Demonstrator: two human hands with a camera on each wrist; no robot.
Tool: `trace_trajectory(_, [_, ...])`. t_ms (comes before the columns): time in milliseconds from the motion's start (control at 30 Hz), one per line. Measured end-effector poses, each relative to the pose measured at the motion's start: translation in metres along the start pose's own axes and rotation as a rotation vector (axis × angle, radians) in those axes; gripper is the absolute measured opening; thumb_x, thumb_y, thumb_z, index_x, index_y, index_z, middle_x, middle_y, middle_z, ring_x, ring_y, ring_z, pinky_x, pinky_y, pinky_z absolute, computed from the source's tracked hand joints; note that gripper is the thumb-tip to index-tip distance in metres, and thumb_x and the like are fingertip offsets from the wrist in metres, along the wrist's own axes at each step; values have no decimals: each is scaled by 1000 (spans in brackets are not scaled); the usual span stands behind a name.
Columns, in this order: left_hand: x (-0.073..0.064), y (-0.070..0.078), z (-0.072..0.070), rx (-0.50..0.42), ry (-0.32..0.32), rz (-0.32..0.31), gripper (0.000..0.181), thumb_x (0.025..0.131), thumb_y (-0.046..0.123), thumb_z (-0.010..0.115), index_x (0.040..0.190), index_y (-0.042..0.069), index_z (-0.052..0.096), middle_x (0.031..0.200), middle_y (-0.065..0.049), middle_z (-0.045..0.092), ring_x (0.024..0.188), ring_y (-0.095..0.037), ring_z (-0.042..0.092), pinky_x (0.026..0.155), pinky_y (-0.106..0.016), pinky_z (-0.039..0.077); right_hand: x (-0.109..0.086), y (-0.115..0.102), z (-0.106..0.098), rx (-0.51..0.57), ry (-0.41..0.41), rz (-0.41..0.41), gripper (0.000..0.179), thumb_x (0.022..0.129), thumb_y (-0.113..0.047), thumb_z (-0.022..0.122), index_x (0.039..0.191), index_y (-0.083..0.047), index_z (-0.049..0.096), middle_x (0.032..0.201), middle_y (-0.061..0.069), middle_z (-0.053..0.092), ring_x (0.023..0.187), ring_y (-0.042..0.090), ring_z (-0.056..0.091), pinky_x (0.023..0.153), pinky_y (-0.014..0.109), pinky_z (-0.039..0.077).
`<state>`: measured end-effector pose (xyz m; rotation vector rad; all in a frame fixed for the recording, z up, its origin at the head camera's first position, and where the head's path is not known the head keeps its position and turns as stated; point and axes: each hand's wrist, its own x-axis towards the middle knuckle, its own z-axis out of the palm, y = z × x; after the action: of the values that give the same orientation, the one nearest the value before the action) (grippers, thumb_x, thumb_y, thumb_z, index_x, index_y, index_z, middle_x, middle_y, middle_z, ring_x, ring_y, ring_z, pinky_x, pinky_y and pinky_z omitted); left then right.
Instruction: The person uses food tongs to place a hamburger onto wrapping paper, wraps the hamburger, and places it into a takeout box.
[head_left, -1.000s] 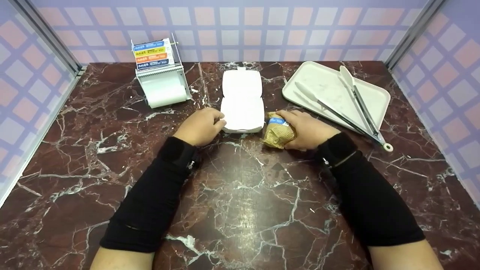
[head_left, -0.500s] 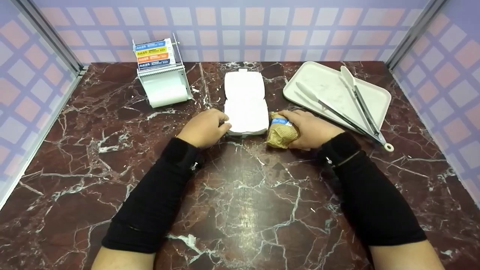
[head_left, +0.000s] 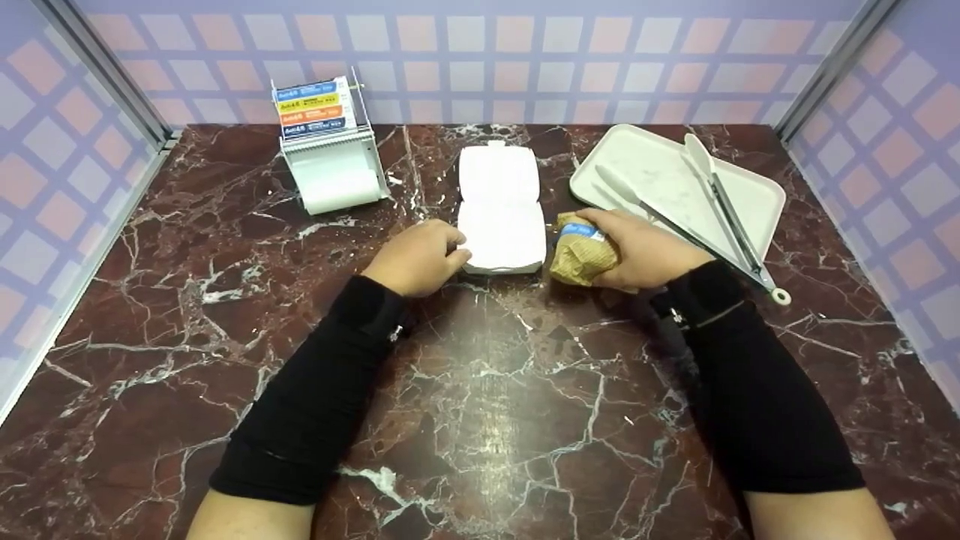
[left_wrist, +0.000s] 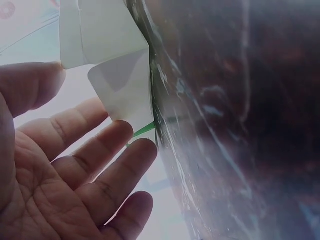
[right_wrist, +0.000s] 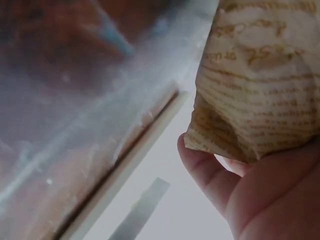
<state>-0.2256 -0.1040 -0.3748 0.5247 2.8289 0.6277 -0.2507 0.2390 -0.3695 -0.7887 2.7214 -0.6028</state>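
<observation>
An open white clamshell takeout box (head_left: 501, 232) lies at the middle of the table, lid folded back. My left hand (head_left: 421, 259) holds the left wall near the box's front corner. In the left wrist view, the thumb and index finger of that hand (left_wrist: 65, 165) lie on either side of the card edge; the other fingers are loosely bent. Right of the box, my right hand (head_left: 649, 251) grips a paper-wrapped food packet (head_left: 581, 259) with a blue label. Printed brown writing covers the wrapping paper, and the packet's contents are hidden.
A cream tray (head_left: 637, 150) at the back right carries metal tongs (head_left: 727, 210) with pale tips, their ringed end sticking out over its front edge. A label dispenser (head_left: 337, 165) with colored sticker rolls stands back left. Tiled-pattern walls (head_left: 465, 60) enclose the marble-look table (head_left: 465, 420).
My left hand and the box have shifted slightly right. My right hand has carried the packet rightward and a little away from me, widening its gap from the box.
</observation>
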Motion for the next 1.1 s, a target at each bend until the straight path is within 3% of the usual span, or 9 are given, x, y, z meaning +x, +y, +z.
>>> trace_trajectory(433, [-2,9,-2,34,-44,-6,49,108,43,55,143,10,62,149,-11,61,140,-32,55,124,-50,39,11,-29,-11,68,55,-66,103,79,-21,91,164,-27,33,151,11,50,133,27,51,119,53,42])
trace_trajectory(667, [-3,12,-1,57,-40,9,48,107,44,56,142,12,64,145,-10,64,135,-32,58,121,-51,43,30,-50,-10,52,74,-114,101,79,-26,92,163,-21,35,150,13,52,132,31,52,118,55,42])
trace_trajectory(800, [-3,12,0,62,-47,16,47,106,42,58,141,12,65,144,-11,65,133,-33,60,119,-51,44,41,-61,-7,47,62,-106,102,80,-29,91,164,-24,34,151,12,51,130,30,54,116,54,46])
trace_trajectory(1100, [-6,12,1,77,-45,38,39,106,40,58,129,11,70,130,-9,67,122,-31,64,112,-50,50,62,-66,12,2,43,-134,99,80,-26,91,162,-24,36,149,16,52,135,34,51,117,53,45])
